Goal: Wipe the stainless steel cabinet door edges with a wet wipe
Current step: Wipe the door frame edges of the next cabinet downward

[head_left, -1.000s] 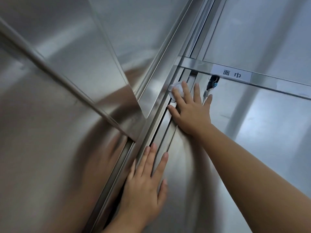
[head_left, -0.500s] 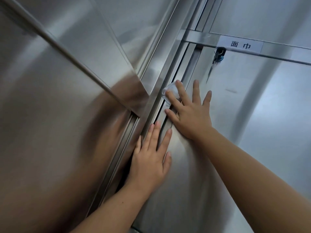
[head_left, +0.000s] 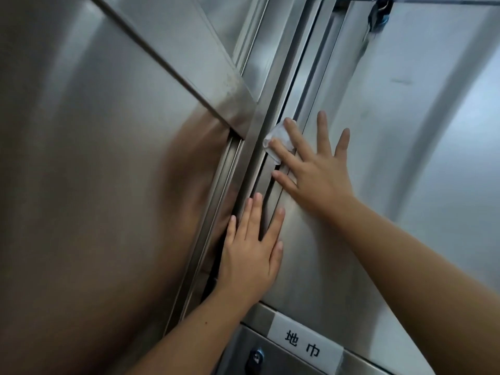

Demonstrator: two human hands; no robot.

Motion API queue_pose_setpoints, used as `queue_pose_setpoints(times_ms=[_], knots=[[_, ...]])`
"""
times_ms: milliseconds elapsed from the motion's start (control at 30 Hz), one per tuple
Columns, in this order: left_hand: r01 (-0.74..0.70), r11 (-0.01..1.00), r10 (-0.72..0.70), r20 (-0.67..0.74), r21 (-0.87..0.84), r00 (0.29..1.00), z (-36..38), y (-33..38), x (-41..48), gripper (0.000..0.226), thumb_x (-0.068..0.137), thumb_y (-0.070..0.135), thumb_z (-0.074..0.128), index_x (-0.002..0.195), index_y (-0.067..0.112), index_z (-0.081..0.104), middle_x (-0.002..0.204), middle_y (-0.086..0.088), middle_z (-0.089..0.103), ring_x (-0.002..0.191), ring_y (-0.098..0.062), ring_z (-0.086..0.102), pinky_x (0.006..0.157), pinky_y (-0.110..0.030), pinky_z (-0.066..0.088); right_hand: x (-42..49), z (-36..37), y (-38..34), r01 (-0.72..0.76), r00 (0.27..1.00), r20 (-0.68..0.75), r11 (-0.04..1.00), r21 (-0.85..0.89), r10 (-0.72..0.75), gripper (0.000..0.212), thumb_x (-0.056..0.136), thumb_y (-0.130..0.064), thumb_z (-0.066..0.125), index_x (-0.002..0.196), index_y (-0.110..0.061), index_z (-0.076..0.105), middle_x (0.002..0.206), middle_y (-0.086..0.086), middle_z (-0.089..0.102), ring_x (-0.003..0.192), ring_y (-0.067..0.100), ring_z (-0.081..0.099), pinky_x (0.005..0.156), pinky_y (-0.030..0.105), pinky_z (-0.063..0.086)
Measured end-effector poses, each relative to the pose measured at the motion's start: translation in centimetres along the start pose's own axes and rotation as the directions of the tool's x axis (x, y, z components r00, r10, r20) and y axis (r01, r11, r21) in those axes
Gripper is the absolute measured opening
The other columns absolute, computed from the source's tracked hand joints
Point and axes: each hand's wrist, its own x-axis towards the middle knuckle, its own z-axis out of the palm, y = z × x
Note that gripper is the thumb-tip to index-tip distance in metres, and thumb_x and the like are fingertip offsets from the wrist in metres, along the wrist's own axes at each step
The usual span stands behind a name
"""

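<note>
Mid-wipe on the door edge (head_left: 308,98)
My right hand (head_left: 316,174), flat-fingered, presses the wet wipe (head_left: 276,139) onto that edge; left hand (head_left: 251,253) lies flat, bracing the cabinet door (head_left: 319,261). Next I'd slide it along firmly.

The cabinet door (head_left: 405,185) is brushed stainless steel, smooth, with a soft satin sheen that throws back blurred reflections. The crossbar (head_left: 230,98) to the left looks duller, smudged and speckled. The wet wipe (head_left: 277,132) is thin white fabric, crumpled and matt. The label (head_left: 305,345) is smooth, white and faintly glossy.
</note>
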Motion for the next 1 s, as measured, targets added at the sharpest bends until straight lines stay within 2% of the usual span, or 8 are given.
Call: queue_pose_setpoints(times_ms=[167, 267, 367, 500, 633, 767, 900, 1000], knots=[[0.01, 1.0, -0.011, 0.07, 0.013, 0.997, -0.2, 0.0, -2.3, 0.052, 0.092, 0.033, 0.034, 0.142, 0.016, 0.036, 0.147, -0.023, 0.03, 0.136, -0.036, 0.028, 0.102, -0.054, 0.025, -2.2, 0.7, -1.8, 0.027, 0.999, 0.024, 1.0, 0.007, -0.027, 0.065, 0.086, -0.062, 0.004, 0.147, -0.04, 0.002, 0.158, -0.001, -0.008, 0.139, 0.041, -0.018, 0.104, 0.064, -0.013], [0.012, 1.0, -0.014, 0.097, 0.022, 0.995, -0.4, -0.1, -3.3, 0.052, 0.093, 0.033, 0.033, 0.141, 0.016, 0.038, 0.147, -0.022, 0.03, 0.136, -0.035, 0.028, 0.103, -0.053, 0.026, -3.4, 0.9, -2.7, 0.041, 0.998, 0.036, 0.999, 0.026, -0.042, 0.065, 0.086, -0.061, 0.003, 0.147, -0.038, 0.005, 0.158, 0.0, -0.006, 0.14, 0.04, -0.016, 0.103, 0.065, -0.013], [0.007, 0.999, -0.01, 0.113, 0.031, 0.994, -0.6, -0.3, -4.0, 0.051, 0.093, 0.033, 0.032, 0.141, 0.016, 0.038, 0.146, -0.022, 0.032, 0.136, -0.034, 0.029, 0.103, -0.053, 0.026, -4.8, 1.1, -3.8, 0.061, 0.997, 0.047, 0.998, 0.025, -0.062, 0.063, 0.086, -0.061, 0.002, 0.145, -0.038, -0.001, 0.156, 0.0, -0.011, 0.14, 0.039, -0.018, 0.102, 0.065, -0.014], [-0.007, 0.999, 0.001, 0.139, 0.046, 0.99, -0.7, -0.5, -5.5, 0.051, 0.092, 0.033, 0.032, 0.141, 0.016, 0.034, 0.146, -0.022, 0.033, 0.135, -0.034, 0.032, 0.102, -0.054, 0.029, -6.2, 1.4, -5.1, 0.062, 0.996, 0.054, 0.996, 0.064, -0.066, 0.062, 0.09, -0.059, 0.013, 0.146, -0.037, 0.004, 0.155, 0.001, -0.011, 0.14, 0.04, -0.016, 0.1, 0.065, -0.016], [-0.002, 0.999, -0.008, 0.189, 0.053, 0.982, -0.9, -0.5, -7.2, 0.052, 0.091, 0.032, 0.032, 0.14, 0.015, 0.038, 0.145, -0.023, 0.034, 0.134, -0.036, 0.033, 0.1, -0.056, 0.033, -7.9, 2.0, -6.8, 0.045, 0.997, 0.056, 0.995, 0.09, -0.05, 0.061, 0.092, -0.059, 0.02, 0.145, -0.037, -0.001, 0.153, 0.0, -0.017, 0.139, 0.04, -0.019, 0.101, 0.066, -0.015], [0.028, 0.999, -0.036, 0.232, 0.04, 0.972, -1.0, -0.4, -8.8, 0.053, 0.091, 0.032, 0.032, 0.141, 0.015, 0.034, 0.146, -0.023, 0.032, 0.135, -0.036, 0.031, 0.101, -0.056, 0.032, -9.1, 2.2, -8.1, 0.02, 0.998, 0.053, 0.993, 0.115, -0.027, 0.062, 0.093, -0.056, 0.03, 0.148, -0.034, 0.011, 0.158, 0.002, -0.001, 0.14, 0.042, -0.012, 0.101, 0.067, -0.012], [0.007, 0.998, -0.025, 0.277, 0.067, 0.96, -1.2, -0.9, -10.5, 0.053, 0.093, 0.033, 0.028, 0.143, 0.016, 0.03, 0.148, -0.022, 0.028, 0.136, -0.034, 0.029, 0.102, -0.053, 0.03, -9.6, 2.4, -8.3, 0.041, 0.996, 0.072, 0.995, 0.095, -0.048, 0.061, 0.094, -0.055, 0.027, 0.148, -0.034, 0.009, 0.157, 0.002, -0.005, 0.14, 0.043, -0.012, 0.101, 0.068, -0.012], [-0.002, 0.998, -0.016, 0.307, 0.057, 0.952, -1.3, -1.3, -12.1, 0.053, 0.093, 0.033, 0.029, 0.143, 0.016, 0.029, 0.148, -0.022, 0.028, 0.136, -0.034, 0.028, 0.103, -0.052, 0.027, -10.6, 2.5, -8.9, 0.067, 0.994, 0.077, 0.993, 0.094, -0.074, 0.06, 0.094, -0.054, 0.032, 0.149, -0.033, 0.015, 0.158, 0.004, 0.0, 0.138, 0.042, -0.014, 0.099, 0.068, -0.012]])
